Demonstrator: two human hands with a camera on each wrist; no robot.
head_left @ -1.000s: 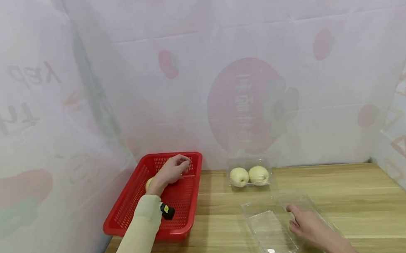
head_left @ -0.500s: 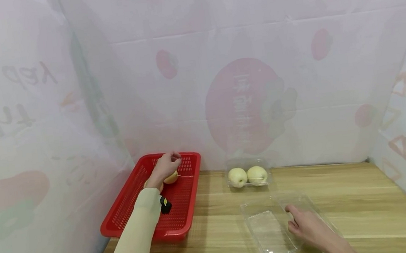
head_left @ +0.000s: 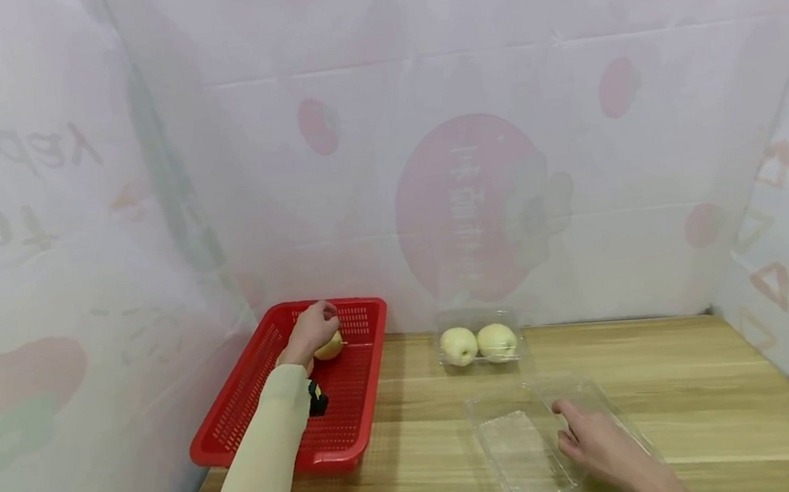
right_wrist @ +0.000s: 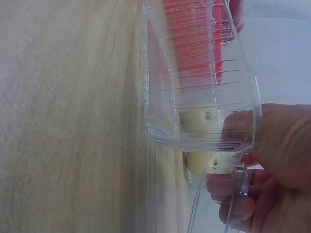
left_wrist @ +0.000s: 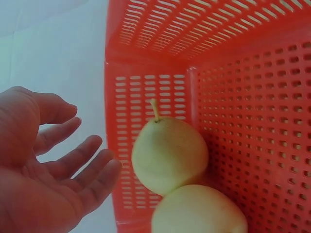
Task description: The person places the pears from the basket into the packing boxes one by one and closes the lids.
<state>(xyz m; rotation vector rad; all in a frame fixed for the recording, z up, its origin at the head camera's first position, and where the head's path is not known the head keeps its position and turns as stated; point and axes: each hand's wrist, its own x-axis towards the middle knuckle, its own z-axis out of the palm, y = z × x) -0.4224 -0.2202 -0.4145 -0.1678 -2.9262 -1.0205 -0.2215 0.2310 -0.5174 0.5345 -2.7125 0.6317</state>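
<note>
My left hand (head_left: 314, 328) hovers over the far end of a red plastic basket (head_left: 375, 378), its fingers loosely bent and holding nothing. Two pale yellow pears lie against each other in the basket: an upper pear (left_wrist: 170, 155) with its stem up, and a lower pear (left_wrist: 199, 213) cut off by the left wrist view's edge. In that view the hand is beside them, apart from both. My right hand (head_left: 600, 446) grips a clear plastic clamshell box (head_left: 524, 454) near its middle fold. The box lies spread on the table; thumb and fingers show through its walls.
Behind the clamshell box stands another clear box (head_left: 479, 319) with two pears (head_left: 497, 342) in it. The wooden table (head_left: 718, 396) ends at a printed cloth wall (head_left: 334, 228) at the back, with more cloth at both sides.
My left hand has drawn back a little to the left over the basket, and a pear beneath it has come into view. My right hand and the clamshell box have stayed put.
</note>
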